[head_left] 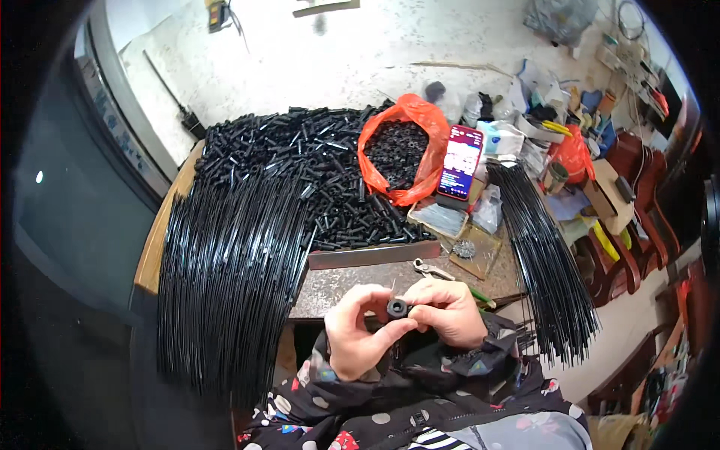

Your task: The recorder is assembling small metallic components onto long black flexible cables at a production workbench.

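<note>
Close to my body, my left hand (363,334) is closed around the side of a small black round part (398,307) with a hole facing up toward me. On its other side my right hand (451,313) pinches, thumb against fingers, at the part's edge. A thin pin or wire (394,284) rises just behind the part; which fingers hold it is hidden. Beyond my hands, pliers (433,270) lie on the bench top (337,289). A red plastic bag (415,196) stands open with many small black rings (396,150) inside.
Short black tubes (277,142) are heaped behind a metal strip (375,255). Long black rods lie in bundles at left (225,270) and right (541,270), overhanging the bench. A lit phone (460,161) stands above a tray of thin pins (441,216). Clutter fills the right side.
</note>
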Motion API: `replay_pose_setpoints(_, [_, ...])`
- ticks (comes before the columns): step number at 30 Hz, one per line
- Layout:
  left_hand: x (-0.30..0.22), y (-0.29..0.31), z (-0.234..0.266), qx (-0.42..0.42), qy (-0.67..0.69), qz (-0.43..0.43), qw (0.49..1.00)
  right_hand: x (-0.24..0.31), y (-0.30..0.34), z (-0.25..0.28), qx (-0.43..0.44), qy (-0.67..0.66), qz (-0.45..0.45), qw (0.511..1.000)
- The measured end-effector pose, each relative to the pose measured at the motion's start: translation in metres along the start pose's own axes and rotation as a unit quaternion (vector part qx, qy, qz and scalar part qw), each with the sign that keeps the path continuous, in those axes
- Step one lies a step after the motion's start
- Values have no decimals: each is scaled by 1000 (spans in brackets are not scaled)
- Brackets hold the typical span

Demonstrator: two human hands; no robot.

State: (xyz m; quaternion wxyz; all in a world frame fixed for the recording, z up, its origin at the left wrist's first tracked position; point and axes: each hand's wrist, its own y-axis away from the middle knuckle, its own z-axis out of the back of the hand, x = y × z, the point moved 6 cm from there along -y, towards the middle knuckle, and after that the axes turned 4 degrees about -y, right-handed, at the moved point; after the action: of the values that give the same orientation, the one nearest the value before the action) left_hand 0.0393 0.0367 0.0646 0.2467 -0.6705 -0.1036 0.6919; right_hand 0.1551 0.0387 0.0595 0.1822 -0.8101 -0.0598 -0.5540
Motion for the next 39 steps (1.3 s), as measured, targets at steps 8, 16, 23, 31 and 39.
replay_pose_setpoints(8, [3,9,-13,121,86,-28,989,-23,2,-8,-3,-73,-121,990])
replay_pose_setpoints(16, [10,25,-24,214,277,109,930,0,4,-24,15,143,6,990])
replay_pose_setpoints(23, [7,11,-1,44,314,67,946,56,27,-57,-126,556,392,722])
replay_pose_setpoints(31, [9,4,-6,3,75,-40,996,38,23,-32,-135,390,287,865])
replay_pose_setpoints(39, [17,-2,34,-20,140,-5,990,-24,47,64,-160,640,111,743])
